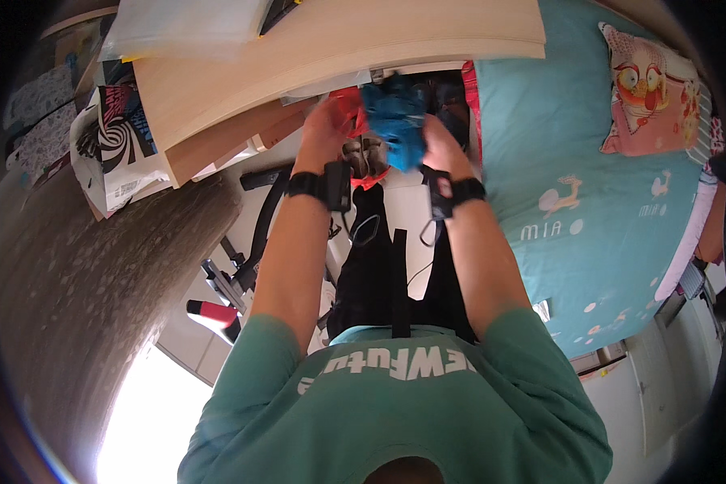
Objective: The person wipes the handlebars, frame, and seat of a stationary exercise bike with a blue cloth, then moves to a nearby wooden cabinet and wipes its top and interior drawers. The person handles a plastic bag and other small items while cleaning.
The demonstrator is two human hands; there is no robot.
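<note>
My right hand (441, 142) grips the side of a crumpled blue bundle (399, 121), which looks like fabric or a bag; motion blur hides its detail. At its other side, my left hand (330, 121) is closed on a red plastic bag (352, 107). Below the bundle, the bag's lower edge surrounds brown items (363, 156), perhaps shoes, partly covered by the blue bundle. Both hands are blurred, and their fingertips are mostly hidden. A black strapped device sits on each wrist.
A wooden desk (339, 36) overhangs the space beyond my hands. To the right stands a bed with a teal sheet (581, 254) and a cartoon pillow (653, 97). Dark bags (444, 100) lie under the desk. A white patterned bag (121, 145) and a red hair dryer (215, 314) are left.
</note>
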